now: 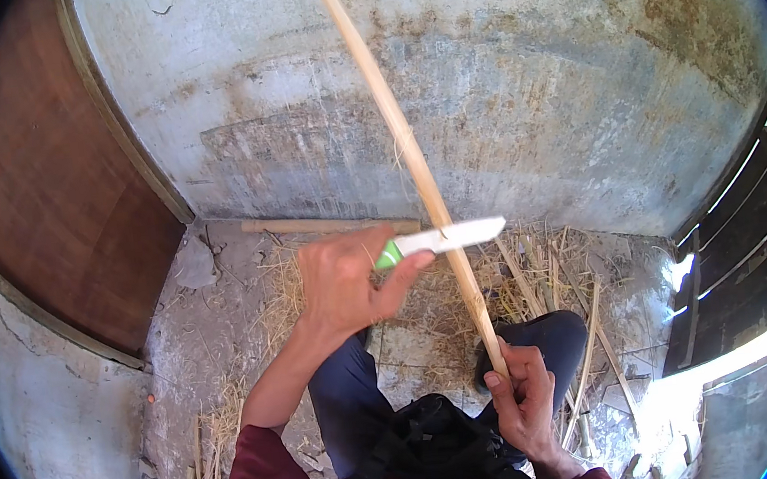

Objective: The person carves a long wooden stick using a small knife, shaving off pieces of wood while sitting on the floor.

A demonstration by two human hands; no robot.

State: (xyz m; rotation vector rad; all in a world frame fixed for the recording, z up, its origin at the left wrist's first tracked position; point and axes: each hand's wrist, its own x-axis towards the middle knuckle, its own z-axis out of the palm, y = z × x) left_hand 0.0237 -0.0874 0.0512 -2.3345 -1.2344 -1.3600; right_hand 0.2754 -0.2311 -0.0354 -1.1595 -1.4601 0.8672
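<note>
My left hand (348,283) is closed round the green handle of a knife (459,235). The broad pale blade lies across a long bamboo strip (396,123), at about its lower third; the blade looks slightly blurred. The strip slants from the top of the view down toward me, pale and smooth, with a few thin fibres hanging from its edge. Its near end is pinched between the thumb and fingers of my right hand (525,397), just beside my right knee.
Shavings (286,298) and several loose strips (595,348) litter the floor round my legs. A bamboo pole (330,224) lies along the foot of the stained wall (296,136). A brown door (54,173) stands at the left, and dark slatted boards (751,226) at the right.
</note>
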